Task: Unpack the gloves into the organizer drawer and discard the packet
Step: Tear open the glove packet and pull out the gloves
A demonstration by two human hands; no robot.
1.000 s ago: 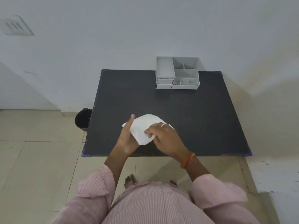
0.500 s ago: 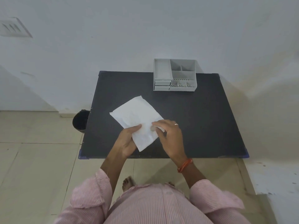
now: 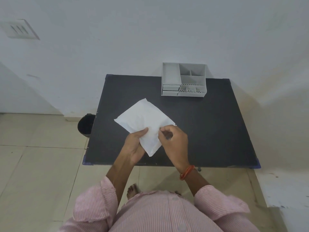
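A flat white glove packet point(image 3: 143, 118) is held above the near half of the black table point(image 3: 217, 131). My left hand point(image 3: 135, 146) grips its near left edge from below, thumb on top. My right hand point(image 3: 173, 139) pinches its near right edge with the fingertips. The gloves themselves are hidden inside. A grey organizer point(image 3: 184, 79) with open compartments and two small drawers at its left front stands at the table's far edge, well beyond both hands.
A black bin point(image 3: 86, 125) stands on the tiled floor by the table's left side. A white wall runs behind the table. My bare feet are under the near edge.
The packet has been turned from folded over my hands to spread out flat and pointing away to the left. My right hand shifted to its right edge.
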